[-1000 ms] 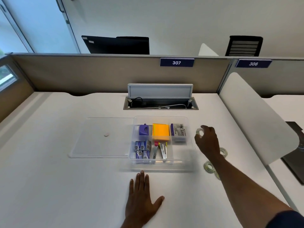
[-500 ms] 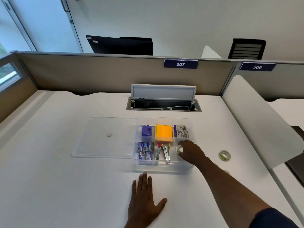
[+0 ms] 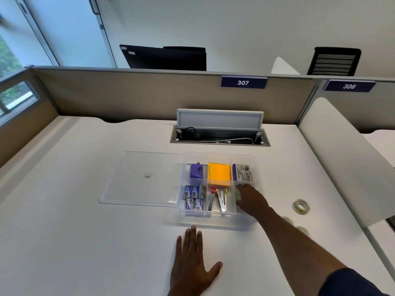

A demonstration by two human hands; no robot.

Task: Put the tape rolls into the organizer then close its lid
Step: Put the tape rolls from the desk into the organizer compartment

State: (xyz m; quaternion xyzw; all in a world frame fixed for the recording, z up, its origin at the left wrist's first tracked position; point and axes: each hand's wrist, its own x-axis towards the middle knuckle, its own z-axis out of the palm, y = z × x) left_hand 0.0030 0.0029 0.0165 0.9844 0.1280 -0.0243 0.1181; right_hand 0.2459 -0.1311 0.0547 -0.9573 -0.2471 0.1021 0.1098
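Observation:
The clear organizer stands mid-desk, holding a purple item, orange sticky notes, staple boxes, staplers and a labelled box. Its clear lid lies flat on the desk, touching its left side. My right hand reaches down into the right-hand compartment, with a clear tape roll between thumb and fingers. On the desk to the right lies another tape roll. Two more tape rolls peek out from behind my right forearm. My left hand rests flat on the desk in front of the organizer, fingers spread.
An open cable hatch with a raised flap sits behind the organizer. A beige partition closes the desk's far side. A white curved divider bounds the right side, close to the loose rolls.
My right hand carried a tape roll from the right of the organizer over its rim and down into the right-hand compartment. My left hand stayed flat on the desk.

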